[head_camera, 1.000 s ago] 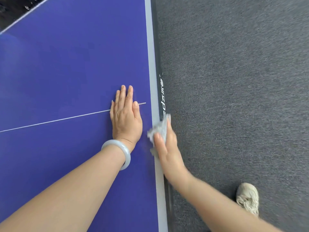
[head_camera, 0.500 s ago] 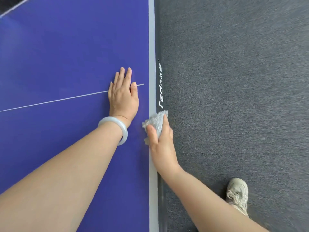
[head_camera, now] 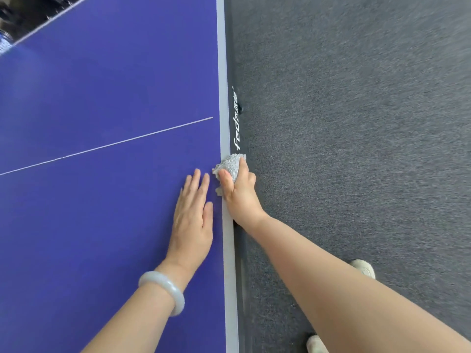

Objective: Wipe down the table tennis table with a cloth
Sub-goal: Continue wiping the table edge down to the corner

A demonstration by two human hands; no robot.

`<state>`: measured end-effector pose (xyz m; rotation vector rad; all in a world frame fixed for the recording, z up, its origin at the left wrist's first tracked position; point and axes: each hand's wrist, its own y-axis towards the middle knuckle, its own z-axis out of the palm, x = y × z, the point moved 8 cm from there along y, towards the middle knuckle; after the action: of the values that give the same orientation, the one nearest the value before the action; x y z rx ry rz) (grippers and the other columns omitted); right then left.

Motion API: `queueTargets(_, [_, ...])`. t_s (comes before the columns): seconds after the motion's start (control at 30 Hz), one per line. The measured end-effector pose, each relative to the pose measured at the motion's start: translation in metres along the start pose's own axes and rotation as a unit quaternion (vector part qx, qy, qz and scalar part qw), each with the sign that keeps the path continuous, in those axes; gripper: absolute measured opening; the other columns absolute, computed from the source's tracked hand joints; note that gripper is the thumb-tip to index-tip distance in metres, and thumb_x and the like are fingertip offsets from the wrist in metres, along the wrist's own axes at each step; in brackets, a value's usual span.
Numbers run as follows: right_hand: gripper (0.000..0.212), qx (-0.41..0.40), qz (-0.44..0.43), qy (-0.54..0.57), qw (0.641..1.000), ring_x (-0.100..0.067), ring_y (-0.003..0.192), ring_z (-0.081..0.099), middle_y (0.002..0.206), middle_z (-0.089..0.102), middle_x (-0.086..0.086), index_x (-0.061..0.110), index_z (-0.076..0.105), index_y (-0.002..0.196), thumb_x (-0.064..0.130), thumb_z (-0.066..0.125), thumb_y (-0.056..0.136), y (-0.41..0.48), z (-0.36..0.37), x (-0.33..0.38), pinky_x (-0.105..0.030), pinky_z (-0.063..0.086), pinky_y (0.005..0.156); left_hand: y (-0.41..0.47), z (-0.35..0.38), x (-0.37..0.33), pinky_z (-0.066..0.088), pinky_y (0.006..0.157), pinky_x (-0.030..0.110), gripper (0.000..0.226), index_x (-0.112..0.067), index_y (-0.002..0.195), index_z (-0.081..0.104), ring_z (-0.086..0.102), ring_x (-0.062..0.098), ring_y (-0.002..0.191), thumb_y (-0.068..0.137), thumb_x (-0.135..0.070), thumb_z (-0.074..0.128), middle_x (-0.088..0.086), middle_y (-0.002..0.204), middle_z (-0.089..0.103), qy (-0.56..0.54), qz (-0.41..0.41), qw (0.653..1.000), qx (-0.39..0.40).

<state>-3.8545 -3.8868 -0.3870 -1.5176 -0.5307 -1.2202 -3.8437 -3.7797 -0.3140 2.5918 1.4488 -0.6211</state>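
Observation:
The table tennis table (head_camera: pixel 107 93) has a blue top, a thin white centre line and a white stripe along its right edge. My right hand (head_camera: pixel 240 197) grips a bunched grey cloth (head_camera: pixel 229 165) and holds it against that edge stripe, with the fingers curled over the table's side. My left hand (head_camera: pixel 193 220) rests flat on the blue top just left of the stripe, fingers straight, below the centre line. A pale bangle sits on the left wrist.
Grey carpet (head_camera: pixel 356 123) covers the floor to the right of the table. The black side rail (head_camera: pixel 237 123) carries white lettering. Two light shoes (head_camera: pixel 364 268) show on the carpet near the lower right. A dark area lies past the table's far left corner.
My left hand has slid back from the centre line toward me and now lies below it. My right hand still holds the cloth on the edge, just short of the lettering.

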Motion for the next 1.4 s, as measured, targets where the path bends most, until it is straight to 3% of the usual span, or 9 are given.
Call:
queueTargets(0.13, [0.068, -0.003, 0.011, 0.006, 1.000, -0.035, 0.122, 0.053, 0.143, 0.029, -0.016, 0.023, 0.010, 0.158, 0.045, 0.043, 0.103, 0.000, -0.004, 0.001, -0.038, 0.034, 0.113, -0.068, 0.009, -0.002, 0.003, 0.122, 0.028, 0.054, -0.017, 0.156, 0.015, -0.002, 0.006, 0.151, 0.104, -0.029, 0.025, -0.008, 0.164, 0.005, 0.072, 0.013, 0.997, 0.017])
queueTargets(0.23, [0.070, 0.000, 0.000, 0.030, 1.000, -0.002, 0.112, 0.058, 0.148, 0.028, -0.013, 0.026, 0.008, 0.159, 0.045, 0.044, 0.103, -0.017, -0.005, -0.002, -0.025, 0.029, 0.105, -0.081, 0.012, -0.002, 0.008, 0.124, 0.037, 0.057, -0.012, 0.156, 0.016, 0.002, 0.011, 0.152, 0.102, -0.032, 0.016, -0.003, 0.164, 0.009, 0.102, 0.014, 0.995, 0.003])
queueTargets(0.33, [0.069, 0.023, -0.018, 0.051, 0.998, -0.002, 0.147, 0.020, 0.164, 0.012, -0.003, 0.028, 0.001, 0.158, 0.039, 0.043, 0.104, -0.078, 0.004, -0.027, -0.029, 0.013, 0.121, -0.080, 0.014, -0.001, 0.011, 0.123, 0.041, 0.058, -0.010, 0.155, 0.019, 0.005, 0.011, 0.152, 0.100, -0.030, 0.016, 0.000, 0.164, 0.013, 0.102, 0.014, 0.995, -0.010])
queueTargets(0.47, [0.067, 0.069, -0.063, 0.054, 0.994, 0.007, 0.148, -0.009, 0.163, -0.007, 0.017, 0.028, -0.006, 0.154, 0.027, 0.040, 0.106, -0.161, 0.013, -0.059, -0.025, -0.001, 0.124, -0.080, 0.013, 0.000, 0.013, 0.123, 0.043, 0.057, -0.010, 0.154, 0.021, 0.006, 0.012, 0.151, 0.100, -0.028, 0.018, 0.002, 0.163, 0.015, 0.086, 0.027, 0.996, -0.021])
queueTargets(0.57, [0.066, 0.072, -0.026, 0.070, 0.995, 0.007, 0.147, -0.006, 0.164, -0.006, 0.014, 0.025, -0.004, 0.156, 0.031, 0.039, 0.107, -0.136, 0.007, -0.054, -0.013, 0.000, 0.117, -0.080, 0.013, -0.001, 0.015, 0.122, 0.045, 0.057, -0.008, 0.153, 0.023, 0.009, 0.015, 0.151, 0.100, -0.027, 0.018, 0.004, 0.163, 0.017, 0.090, 0.033, 0.995, -0.027])
queueTargets(0.77, [0.059, -0.001, -0.019, 0.095, 0.995, -0.014, 0.151, 0.016, 0.165, 0.019, -0.002, 0.020, 0.012, 0.159, 0.038, 0.034, 0.107, -0.029, -0.009, 0.002, -0.027, 0.011, 0.122, -0.082, 0.013, -0.002, 0.012, 0.123, 0.043, 0.058, -0.010, 0.155, 0.019, 0.006, 0.013, 0.151, 0.100, -0.029, 0.016, 0.001, 0.163, 0.014, 0.107, 0.035, 0.993, -0.025])
queueTargets(1.07, [0.056, 0.019, -0.088, 0.063, 0.994, 0.009, 0.147, -0.002, 0.164, 0.004, 0.018, 0.033, 0.003, 0.152, 0.040, 0.033, 0.105, -0.184, 0.019, -0.074, -0.023, 0.002, 0.123, -0.080, 0.011, 0.000, 0.009, 0.124, 0.040, 0.055, -0.010, 0.154, 0.023, 0.007, 0.015, 0.151, 0.101, -0.023, 0.023, 0.002, 0.163, 0.015, 0.081, 0.043, 0.995, -0.031])
queueTargets(1.27, [0.059, -0.005, -0.012, 0.082, 0.997, -0.009, 0.151, 0.013, 0.165, 0.016, 0.001, 0.020, 0.012, 0.159, 0.035, 0.036, 0.107, -0.099, 0.000, -0.030, -0.020, 0.010, 0.118, -0.080, 0.009, -0.003, 0.010, 0.123, 0.041, 0.050, -0.009, 0.154, 0.024, 0.008, 0.016, 0.151, 0.105, -0.012, 0.033, 0.003, 0.163, 0.016, 0.074, 0.051, 0.995, -0.044])
queueTargets(1.4, [0.056, -0.036, -0.059, 0.093, 0.993, -0.009, 0.148, 0.021, 0.162, 0.020, 0.001, 0.017, 0.015, 0.158, 0.026, 0.037, 0.107, -0.136, 0.010, -0.045, -0.030, 0.024, 0.121, -0.081, 0.008, -0.002, 0.008, 0.123, 0.039, 0.050, -0.009, 0.154, 0.024, 0.008, 0.018, 0.152, 0.105, -0.012, 0.034, 0.004, 0.163, 0.016, 0.071, 0.053, 0.995, -0.048])
